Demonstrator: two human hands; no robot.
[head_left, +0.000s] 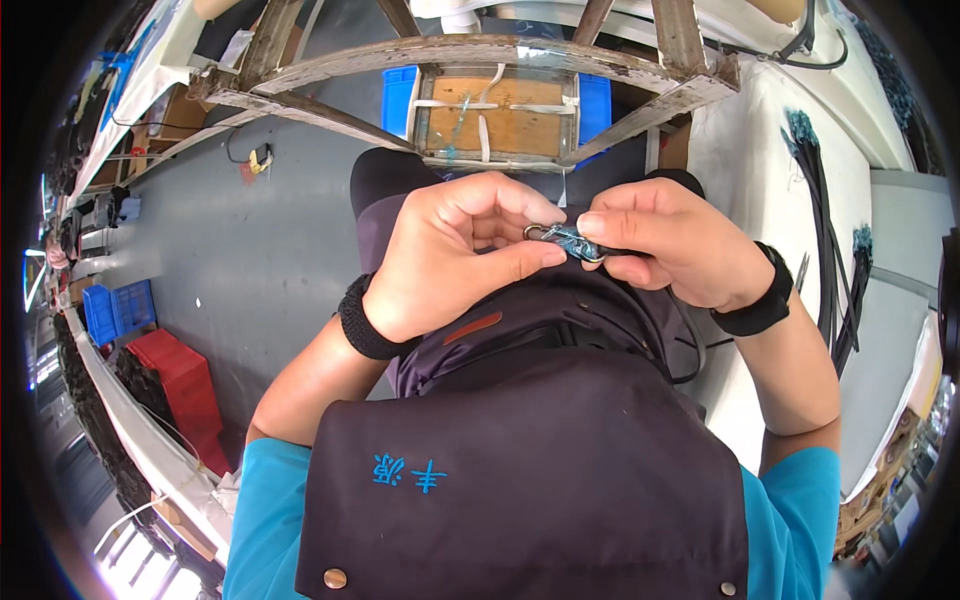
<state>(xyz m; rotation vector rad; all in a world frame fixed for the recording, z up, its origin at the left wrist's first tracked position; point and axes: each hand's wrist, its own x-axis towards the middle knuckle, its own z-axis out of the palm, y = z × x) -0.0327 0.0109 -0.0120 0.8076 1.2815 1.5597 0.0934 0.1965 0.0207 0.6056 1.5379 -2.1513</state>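
A small blue patterned strap piece (568,240) with brass-coloured metal rings at its ends is held up over my lap. My right hand (670,240) pinches its right end between thumb and fingers. On the other side, my left hand (460,250) has curled fingers and a thumb around the left end, by the ring there. The fingertips cover part of the piece, so its fastening cannot be made out. Beneath my hands lies a dark apron (530,450) with blue stitching and a small orange-brown tag.
A worn metal frame (470,60) stands ahead, with a wooden panel (490,118) and blue bins (398,100) beyond it. Black straps with blue tufted ends (822,200) lie on the white-covered table (740,150) at right. Red (185,385) and blue crates (120,308) sit at left.
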